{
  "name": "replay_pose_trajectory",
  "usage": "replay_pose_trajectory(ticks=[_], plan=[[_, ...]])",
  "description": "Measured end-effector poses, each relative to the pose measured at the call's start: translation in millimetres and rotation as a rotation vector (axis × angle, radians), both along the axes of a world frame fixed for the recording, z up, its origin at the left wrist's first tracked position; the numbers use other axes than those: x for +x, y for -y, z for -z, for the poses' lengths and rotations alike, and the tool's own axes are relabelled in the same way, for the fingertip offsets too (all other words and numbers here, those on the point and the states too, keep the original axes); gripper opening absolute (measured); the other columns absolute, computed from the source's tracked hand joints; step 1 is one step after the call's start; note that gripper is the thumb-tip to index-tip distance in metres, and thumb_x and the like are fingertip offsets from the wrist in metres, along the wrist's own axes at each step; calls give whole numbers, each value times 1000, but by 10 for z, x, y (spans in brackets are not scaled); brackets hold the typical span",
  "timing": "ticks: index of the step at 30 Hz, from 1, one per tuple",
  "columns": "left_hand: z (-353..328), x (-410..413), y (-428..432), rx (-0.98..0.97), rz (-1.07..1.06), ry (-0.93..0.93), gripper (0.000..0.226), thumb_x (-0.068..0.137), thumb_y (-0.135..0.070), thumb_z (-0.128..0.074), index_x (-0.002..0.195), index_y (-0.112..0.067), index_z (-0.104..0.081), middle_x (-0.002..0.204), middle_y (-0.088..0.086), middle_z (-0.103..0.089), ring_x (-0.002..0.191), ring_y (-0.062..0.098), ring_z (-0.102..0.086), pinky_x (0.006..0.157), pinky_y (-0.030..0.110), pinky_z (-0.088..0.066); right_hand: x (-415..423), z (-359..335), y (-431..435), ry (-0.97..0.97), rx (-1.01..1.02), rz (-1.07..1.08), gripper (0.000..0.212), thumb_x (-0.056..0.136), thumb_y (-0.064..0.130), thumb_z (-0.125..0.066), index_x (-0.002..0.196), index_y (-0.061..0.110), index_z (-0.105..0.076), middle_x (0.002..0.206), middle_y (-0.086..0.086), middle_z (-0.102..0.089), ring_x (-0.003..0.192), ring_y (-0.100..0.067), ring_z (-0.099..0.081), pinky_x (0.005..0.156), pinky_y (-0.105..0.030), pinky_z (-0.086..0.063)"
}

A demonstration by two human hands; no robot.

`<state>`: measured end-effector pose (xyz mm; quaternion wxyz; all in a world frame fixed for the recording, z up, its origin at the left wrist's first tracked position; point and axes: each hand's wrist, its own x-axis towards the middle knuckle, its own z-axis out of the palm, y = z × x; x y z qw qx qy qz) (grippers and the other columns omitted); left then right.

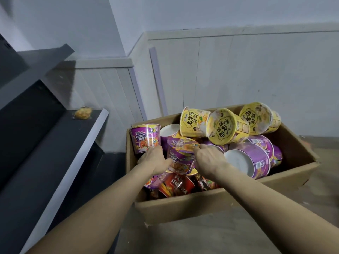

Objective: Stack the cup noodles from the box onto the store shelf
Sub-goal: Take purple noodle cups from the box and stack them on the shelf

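An open cardboard box (183, 204) on the floor holds several cup noodles: purple ones, three yellow ones (227, 127) at the back, red ones (176, 186) near the front. My left hand (154, 158) and my right hand (209, 158) reach into the box and hold one purple cup (181, 153) between them, its lid tilted up. Another purple cup (145, 136) stands upright at the box's left wall. The dark store shelf (55, 143) rises on the left.
A small yellow packet (83, 112) lies on the shelf board's far end. White panelled walls stand behind the box and shelf. The floor in front of the box is bare and light brown.
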<state>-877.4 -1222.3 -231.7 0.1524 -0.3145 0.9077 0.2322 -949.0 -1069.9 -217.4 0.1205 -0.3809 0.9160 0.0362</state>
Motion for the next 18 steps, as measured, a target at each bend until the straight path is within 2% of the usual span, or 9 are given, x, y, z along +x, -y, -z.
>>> replay_pose_trajectory(ticks=[2,5,7,10,12,13,15,18], plan=[[93,-125,5,61,-69,22,47,90,-44,-61,125,-14,-50,116,5,-57,102,24,-59,87,39,-52,-105,52,6,40,4,-20,35,97,16,-42,130,5,-44,127,-12,-51,116,-26,-52,89,-33,-44],[179,-292,33,131,-181,32,39,93,-35,-59,122,-10,-53,108,5,-57,99,24,-59,84,36,-52,-256,141,1,183,-2,77,30,95,11,-44,123,3,-51,126,-13,-56,115,-27,-54,89,-32,-45],[237,-386,68,107,-201,65,38,93,-27,-59,127,-10,-50,118,9,-56,105,26,-58,85,36,-51,-333,259,1,345,-43,189,27,93,12,-48,118,4,-55,122,-13,-60,112,-28,-57,88,-33,-47],[354,-526,154,227,-187,112,64,84,-18,-72,139,-12,-40,135,11,-51,120,28,-53,95,37,-49,-418,419,3,672,-189,394,20,89,17,-59,105,5,-61,115,-11,-65,104,-26,-60,87,-32,-50],[443,-595,212,356,-180,161,84,76,-16,-81,144,-15,-32,141,9,-47,127,28,-49,98,36,-45,-453,446,-16,877,-292,512,11,89,14,-64,88,11,-53,105,-7,-62,100,-21,-57,85,-27,-47],[489,-620,231,397,-179,190,90,74,-17,-83,145,-16,-29,142,8,-46,128,27,-48,99,36,-43,-474,469,-25,959,-338,567,19,88,12,-64,84,14,-46,98,-4,-57,96,-19,-54,83,-26,-45],[607,-657,266,443,-175,223,101,68,-22,-87,148,-19,-24,142,6,-46,129,26,-47,105,39,-42,-508,539,-34,1058,-413,634,25,87,9,-66,85,15,-41,93,-2,-53,92,-17,-52,82,-26,-44],[749,-708,297,498,-159,216,113,62,-26,-90,149,-21,-18,142,5,-45,129,25,-46,109,42,-40,-543,709,49,1136,-473,682,24,82,5,-70,92,13,-49,105,-8,-62,97,-21,-58,89,-30,-48]])
